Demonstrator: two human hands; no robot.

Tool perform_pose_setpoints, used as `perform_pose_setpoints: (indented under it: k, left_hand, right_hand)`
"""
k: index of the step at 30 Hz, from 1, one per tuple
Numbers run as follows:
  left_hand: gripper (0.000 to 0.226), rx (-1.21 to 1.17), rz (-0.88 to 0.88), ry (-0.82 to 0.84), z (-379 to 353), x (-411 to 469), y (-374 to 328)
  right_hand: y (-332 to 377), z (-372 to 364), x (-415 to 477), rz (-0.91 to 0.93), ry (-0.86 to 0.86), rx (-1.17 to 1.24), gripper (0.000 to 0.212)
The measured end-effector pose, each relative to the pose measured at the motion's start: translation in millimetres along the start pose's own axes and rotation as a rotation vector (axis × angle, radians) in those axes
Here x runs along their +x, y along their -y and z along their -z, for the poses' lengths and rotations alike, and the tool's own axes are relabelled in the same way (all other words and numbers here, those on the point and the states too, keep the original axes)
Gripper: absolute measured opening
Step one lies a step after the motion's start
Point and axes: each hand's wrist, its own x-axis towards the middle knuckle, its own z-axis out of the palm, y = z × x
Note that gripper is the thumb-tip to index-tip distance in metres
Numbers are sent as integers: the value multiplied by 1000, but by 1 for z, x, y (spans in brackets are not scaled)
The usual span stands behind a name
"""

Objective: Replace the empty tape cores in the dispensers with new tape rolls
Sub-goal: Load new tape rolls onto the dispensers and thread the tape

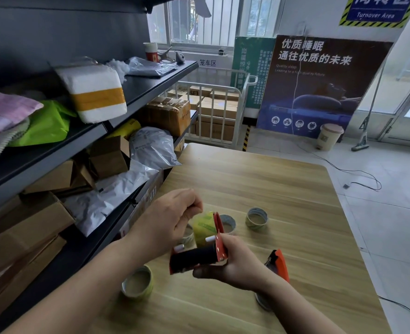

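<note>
My right hand [232, 266] grips a red tape dispenser [219, 239] with a black roller [192, 259], held above the wooden table [283, 189]. A yellowish-clear tape roll [204, 226] sits in the dispenser. My left hand [167, 220] is closed with its fingertips pinching at the top of that roll. A second orange-red dispenser [279, 263] lies on the table just right of my right wrist. Loose tape rolls stand on the table: one at the front left [137, 282], one behind the dispenser [228, 224], one further right [257, 218].
A dark shelf unit [136, 90] packed with cardboard boxes and plastic mailers runs along the table's left side. Behind the table stands a white cage trolley [213, 109] with boxes. A poster, small bin [329, 136] and floor cables lie to the right.
</note>
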Motion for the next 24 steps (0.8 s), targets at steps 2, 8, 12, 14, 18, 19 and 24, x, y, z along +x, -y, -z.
perform_pose_setpoints:
  k: [2,8,12,14,18,19,24]
  left_hand:
    - [8,-2,-27,12,1,-1,-1]
    - [14,-17,-67,53,5,-4,-2]
    - [8,-14,-76,91,3,-7,-2]
    - [8,-18,-82,85,2,-8,-2]
    - [9,-26,-81,58,1,-8,-3]
    - [9,-26,-81,48,0,-8,-4]
    - [9,-35,-85,-8,1,-5,-8]
  right_hand:
    - [-2,0,1,-43,14,113,37]
    - [-7,1,-3,-108,11,211,33]
    - [-11,1,-4,-131,23,245,28]
    - [-12,1,-5,-136,16,269,29]
    - [-18,3,-4,-152,0,290,27]
    - [-20,3,-4,-150,-10,288,26]
    - [-26,4,3,-175,-29,228,37]
